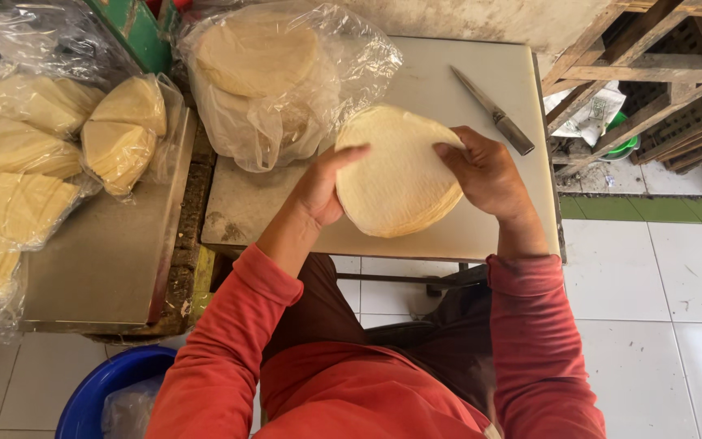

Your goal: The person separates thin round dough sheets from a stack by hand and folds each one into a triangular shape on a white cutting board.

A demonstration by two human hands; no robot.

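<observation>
A stack of thin, round, pale yellow wrappers [400, 175] is held between both hands above the near part of a white counter [481, 73]. The left hand [322, 185] is closed on the stack's left edge, with the fingers curled over the top rim, and the right hand [487, 172] is clasped on its right edge, thumb on top. The stack is tilted slightly, its lower edge close to the counter's front edge; whether it rests on the surface cannot be told. Both arms are covered by red sleeves. A knife [493, 112] with a dark handle is laid diagonally on the counter to the right, well apart from the hands. At the counter's far left corner, a clear plastic bag [278, 81] filled with more round wrappers is seen, just beside the held stack. On a metal surface [107, 252] to the left, several smaller bags of folded wrappers [123, 130] are piled. A blue bucket [103, 390] is placed on the tiled floor below.
</observation>
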